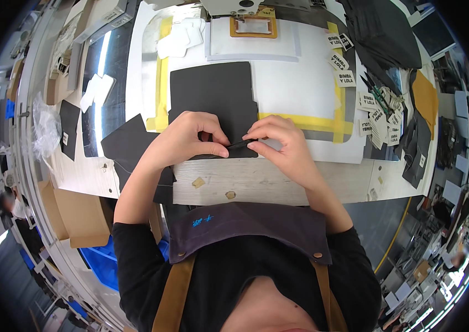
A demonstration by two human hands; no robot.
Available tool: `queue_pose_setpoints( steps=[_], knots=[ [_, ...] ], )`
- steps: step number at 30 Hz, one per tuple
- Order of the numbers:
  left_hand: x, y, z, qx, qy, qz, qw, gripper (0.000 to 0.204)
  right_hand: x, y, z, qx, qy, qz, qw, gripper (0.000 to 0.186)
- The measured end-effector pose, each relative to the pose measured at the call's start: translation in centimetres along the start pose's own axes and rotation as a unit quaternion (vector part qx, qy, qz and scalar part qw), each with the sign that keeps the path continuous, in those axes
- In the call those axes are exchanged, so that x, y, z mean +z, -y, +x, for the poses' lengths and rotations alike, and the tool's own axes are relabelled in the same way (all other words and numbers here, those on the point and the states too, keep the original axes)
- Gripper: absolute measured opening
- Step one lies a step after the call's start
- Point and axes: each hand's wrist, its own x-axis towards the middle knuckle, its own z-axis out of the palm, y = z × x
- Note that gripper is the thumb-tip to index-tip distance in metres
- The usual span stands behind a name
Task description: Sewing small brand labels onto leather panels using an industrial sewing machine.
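A black fabric panel [210,88] lies flat on the white work surface in front of me, its near edge close to the table's front. My left hand [204,135] is closed in a pinch on a narrow dark fold near that edge. Opposite it, my right hand [280,145] pinches the same fold between thumb and fingers, a short way to the right. The fold looks slightly raised, and the fingers partly cover it. Further black pieces [129,143] lie by my left forearm, partly hidden under it.
A machine head [234,6] stands at the far edge, with a yellow-orange frame [253,26] before it. White labels [378,123] and green-handled snips [379,98] lie right. Black fabric [381,36] is heaped far right; white pieces [97,91] lie left. A cardboard box [82,216] stands below left.
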Motion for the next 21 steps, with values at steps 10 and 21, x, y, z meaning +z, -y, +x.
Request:
queue_pose_setpoints(
  steps=[10,21],
  knots=[
    [-0.66,-0.07,0.16,-0.013,0.028,-0.019,0.999,0.018,0.04,0.22,-0.34,0.064,-0.001,0.096,0.993,0.013],
    [-0.79,0.03,0.09,0.008,0.035,0.013,0.999,0.011,0.02,0.25,-0.38,0.065,0.000,0.107,0.992,0.015]
  ],
)
